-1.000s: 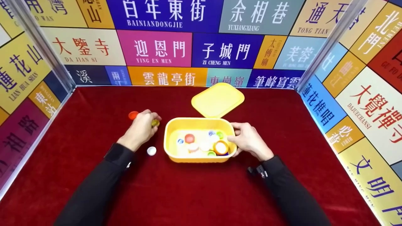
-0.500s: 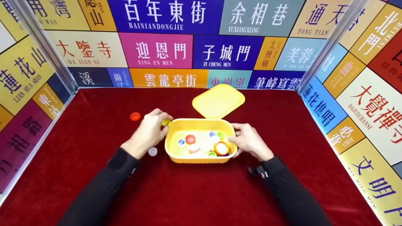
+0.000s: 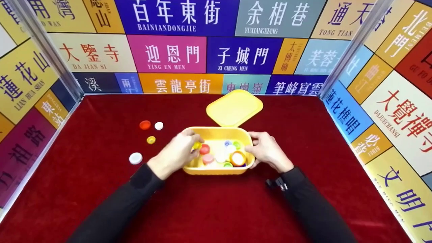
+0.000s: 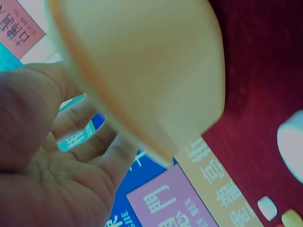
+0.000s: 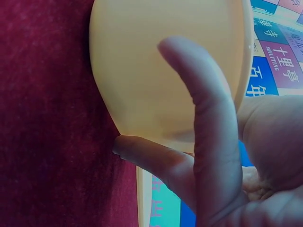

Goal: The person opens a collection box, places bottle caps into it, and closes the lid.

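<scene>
Yellow cap (image 3: pixel 197 145) sits over the left part of the yellow box (image 3: pixel 216 171), pinched by your left hand (image 3: pixel 179 148); your right hand (image 3: pixel 268 151) grips the box's right end; step looks like loading; next likely calls for loosening that pinch inside.

We take the pink panel (image 3: pixel 168 60) as datum; it bears 迎恩門, YING EN MEN. Directly right of it, we read 子城門, ZI CHENG MEN, on a dark blue panel (image 3: pixel 243 62). Directly left, a cream panel (image 3: pixel 94 59) carries DA JIAN SI. Above, a wide blue panel (image 3: pixel 179 24) shows BAINIANDONGJIE; upper right, a grey panel (image 3: pixel 278 26) reads YUXIANGXIANG. Below, an orange panel (image 3: pixel 182 86) bears 雲龍亭街.
</scene>
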A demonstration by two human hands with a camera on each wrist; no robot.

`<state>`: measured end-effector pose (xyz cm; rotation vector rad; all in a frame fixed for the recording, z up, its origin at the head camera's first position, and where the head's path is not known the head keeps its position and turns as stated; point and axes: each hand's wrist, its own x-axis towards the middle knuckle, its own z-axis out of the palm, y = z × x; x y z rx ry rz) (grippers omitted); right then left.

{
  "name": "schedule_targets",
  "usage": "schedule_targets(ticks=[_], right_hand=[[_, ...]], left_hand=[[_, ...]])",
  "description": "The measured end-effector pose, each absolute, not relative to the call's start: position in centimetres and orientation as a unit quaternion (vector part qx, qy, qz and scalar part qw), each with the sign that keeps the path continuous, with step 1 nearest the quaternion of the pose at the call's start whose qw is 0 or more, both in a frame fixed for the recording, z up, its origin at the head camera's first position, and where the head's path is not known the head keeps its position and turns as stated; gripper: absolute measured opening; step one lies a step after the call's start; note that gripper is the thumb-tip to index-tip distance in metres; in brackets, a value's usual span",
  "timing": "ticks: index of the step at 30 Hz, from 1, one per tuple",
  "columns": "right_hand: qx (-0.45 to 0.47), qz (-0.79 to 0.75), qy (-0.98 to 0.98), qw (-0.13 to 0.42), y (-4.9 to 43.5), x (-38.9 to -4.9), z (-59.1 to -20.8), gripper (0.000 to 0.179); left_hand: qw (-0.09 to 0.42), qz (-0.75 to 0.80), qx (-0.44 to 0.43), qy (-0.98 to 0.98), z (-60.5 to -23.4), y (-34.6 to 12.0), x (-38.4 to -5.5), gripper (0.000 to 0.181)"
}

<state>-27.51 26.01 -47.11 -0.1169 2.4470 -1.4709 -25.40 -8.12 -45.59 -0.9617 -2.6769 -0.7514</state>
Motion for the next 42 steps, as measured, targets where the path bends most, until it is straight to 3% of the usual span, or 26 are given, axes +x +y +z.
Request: schedule_targets(ticks=[10, 19, 42], right_hand=[[-0.041, -0.511, 0.847, 0.139, 26.0, -27.4, -47.1, 0.065], [-0.041, -0.517, 0.843, 0.14, 25.9, -27.4, -47.1, 0.065], [-0.037, -0.513, 0.847, 0.137, 25.9, -27.3, -47.2, 0.066]], left_hand=[[0.128, -0.246, -0.384, -0.881, -47.8, -7.3, -26.4, 0.018], [0.087, -0.24, -0.346, -0.903, -46.5, -7.2, -25.5, 0.025], [0.126, -0.268, -0.279, -0.913, -45.2, -9.0, -26.3, 0.035]])
